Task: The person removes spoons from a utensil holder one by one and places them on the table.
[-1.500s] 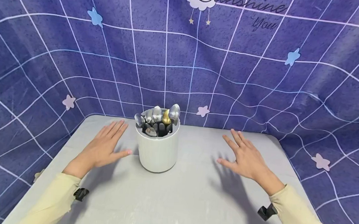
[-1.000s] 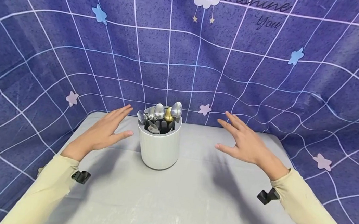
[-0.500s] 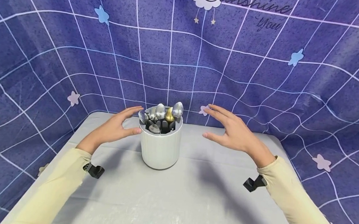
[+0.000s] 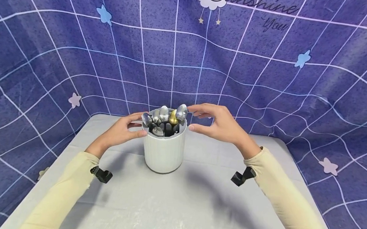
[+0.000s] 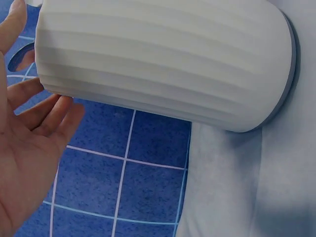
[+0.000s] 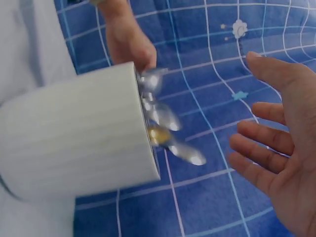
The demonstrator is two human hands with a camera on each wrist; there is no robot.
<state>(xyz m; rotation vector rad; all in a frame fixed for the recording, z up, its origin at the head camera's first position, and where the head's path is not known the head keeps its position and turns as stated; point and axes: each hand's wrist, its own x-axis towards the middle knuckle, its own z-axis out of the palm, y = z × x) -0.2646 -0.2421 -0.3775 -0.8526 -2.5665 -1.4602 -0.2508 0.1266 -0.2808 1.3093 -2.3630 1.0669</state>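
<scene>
A ribbed white utensil holder (image 4: 163, 155) stands upright on the table, seen lying sideways in both wrist views. Several silver spoons rise from it, among them a large one (image 4: 182, 112) at its right, beside a gold spoon (image 4: 173, 117); their handles are hidden inside. My left hand (image 4: 120, 131) is at the holder's left rim, thumb in front and fingers behind, fingertips against its wall in the left wrist view. My right hand (image 4: 222, 124) hovers right of the rim, thumb and fingers spread apart; the right wrist view shows a gap between this hand and the spoons.
A pale grey cloth covers the table (image 4: 165, 208). Behind and at both sides hangs a blue-purple curtain (image 4: 186, 76) with a white grid and stars. Each wrist wears a black camera, such as the left one (image 4: 101, 174).
Both hands have risen from low over the table and moved inward to the holder. The left has reached its rim; the right has come left, close to the spoons. The holder has stayed put.
</scene>
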